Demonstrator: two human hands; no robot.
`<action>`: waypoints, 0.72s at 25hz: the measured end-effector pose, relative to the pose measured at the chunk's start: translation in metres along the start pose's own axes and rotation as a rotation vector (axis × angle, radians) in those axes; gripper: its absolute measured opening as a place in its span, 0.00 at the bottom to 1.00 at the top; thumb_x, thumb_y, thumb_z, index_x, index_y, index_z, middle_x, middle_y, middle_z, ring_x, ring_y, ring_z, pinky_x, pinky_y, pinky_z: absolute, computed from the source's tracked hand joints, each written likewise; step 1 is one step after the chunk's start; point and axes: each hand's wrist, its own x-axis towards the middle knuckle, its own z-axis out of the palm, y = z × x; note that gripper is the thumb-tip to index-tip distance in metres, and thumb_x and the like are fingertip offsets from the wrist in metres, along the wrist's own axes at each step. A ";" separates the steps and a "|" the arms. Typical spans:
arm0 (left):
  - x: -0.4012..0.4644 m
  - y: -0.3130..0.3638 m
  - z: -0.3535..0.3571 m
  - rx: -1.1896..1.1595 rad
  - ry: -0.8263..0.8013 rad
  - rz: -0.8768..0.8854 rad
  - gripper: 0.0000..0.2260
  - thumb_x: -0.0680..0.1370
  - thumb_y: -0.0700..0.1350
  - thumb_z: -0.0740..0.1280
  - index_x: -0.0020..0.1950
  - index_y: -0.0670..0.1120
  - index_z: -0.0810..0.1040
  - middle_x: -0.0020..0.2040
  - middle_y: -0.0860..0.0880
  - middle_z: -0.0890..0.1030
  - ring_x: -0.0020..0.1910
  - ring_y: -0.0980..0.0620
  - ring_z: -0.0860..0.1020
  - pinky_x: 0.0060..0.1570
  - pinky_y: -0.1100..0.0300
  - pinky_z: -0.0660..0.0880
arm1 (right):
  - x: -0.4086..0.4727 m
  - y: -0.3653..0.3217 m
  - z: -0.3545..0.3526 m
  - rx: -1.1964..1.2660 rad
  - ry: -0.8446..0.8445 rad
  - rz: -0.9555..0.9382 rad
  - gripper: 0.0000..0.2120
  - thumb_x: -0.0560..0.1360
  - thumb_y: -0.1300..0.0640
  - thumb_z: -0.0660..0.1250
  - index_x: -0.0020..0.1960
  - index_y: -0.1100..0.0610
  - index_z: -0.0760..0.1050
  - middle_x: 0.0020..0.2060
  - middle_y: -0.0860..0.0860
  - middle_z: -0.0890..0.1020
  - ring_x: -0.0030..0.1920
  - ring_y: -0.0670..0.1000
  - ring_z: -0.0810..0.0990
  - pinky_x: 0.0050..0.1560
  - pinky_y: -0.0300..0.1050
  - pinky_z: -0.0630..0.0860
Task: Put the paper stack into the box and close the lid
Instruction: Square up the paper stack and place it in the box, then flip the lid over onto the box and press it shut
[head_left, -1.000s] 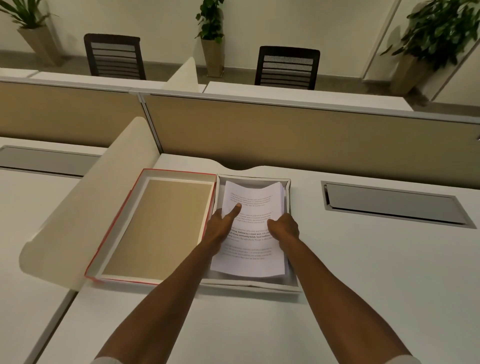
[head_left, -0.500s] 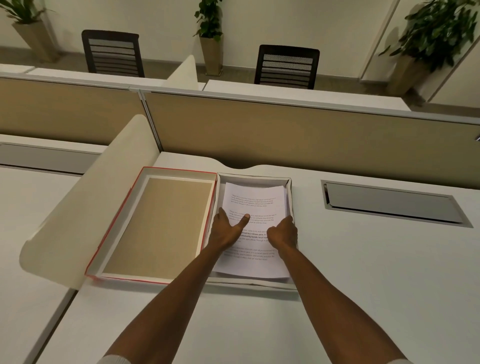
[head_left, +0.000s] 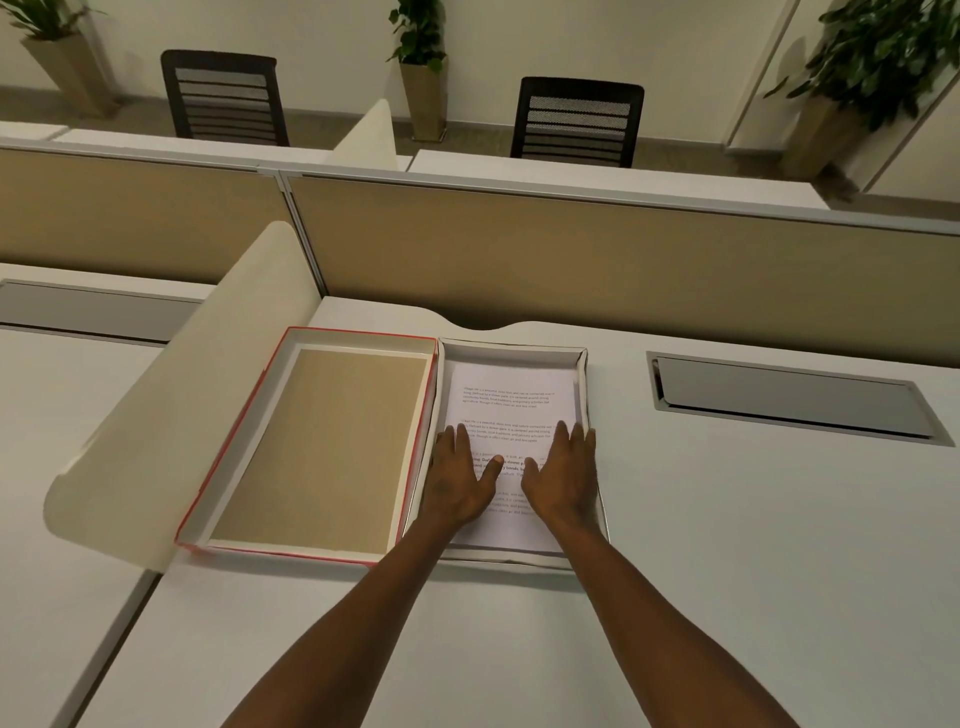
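A white paper stack (head_left: 511, 395) with printed text lies flat inside the shallow white box (head_left: 583, 384) on the desk. My left hand (head_left: 460, 480) and my right hand (head_left: 563, 475) both rest palm down on the near half of the paper, fingers spread, pressing it flat. The box's lid (head_left: 332, 447), red-edged with a tan inside, lies upside down directly to the left of the box, touching its side.
A curved cream divider (head_left: 171, 395) rises left of the lid. A tan partition (head_left: 623, 260) runs behind the box. A grey cable flap (head_left: 789, 397) is set into the white desk (head_left: 753, 545) on the right. Chairs and potted plants stand beyond.
The paper's curled far edge has settled flat into the box. Both hands opened out from a loose hold to flat palms pressing on the sheet.
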 end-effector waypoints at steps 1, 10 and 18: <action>-0.001 -0.003 0.001 0.036 -0.006 0.012 0.39 0.82 0.61 0.59 0.83 0.45 0.45 0.84 0.44 0.48 0.83 0.43 0.47 0.80 0.47 0.49 | -0.003 0.005 0.003 -0.101 0.008 -0.065 0.34 0.79 0.47 0.63 0.79 0.58 0.57 0.80 0.58 0.56 0.80 0.60 0.50 0.78 0.55 0.56; -0.012 -0.009 -0.003 0.154 -0.001 0.135 0.39 0.81 0.59 0.62 0.83 0.45 0.45 0.84 0.44 0.43 0.83 0.43 0.42 0.81 0.49 0.45 | -0.007 0.022 0.012 -0.182 0.096 -0.244 0.29 0.76 0.38 0.63 0.68 0.57 0.75 0.69 0.57 0.76 0.75 0.60 0.66 0.75 0.56 0.61; -0.033 -0.006 -0.014 0.037 0.052 0.223 0.31 0.82 0.56 0.63 0.81 0.48 0.60 0.83 0.48 0.55 0.83 0.47 0.53 0.80 0.50 0.55 | -0.020 0.020 0.011 -0.075 0.057 -0.286 0.28 0.76 0.40 0.66 0.69 0.57 0.75 0.71 0.56 0.74 0.74 0.57 0.66 0.74 0.52 0.63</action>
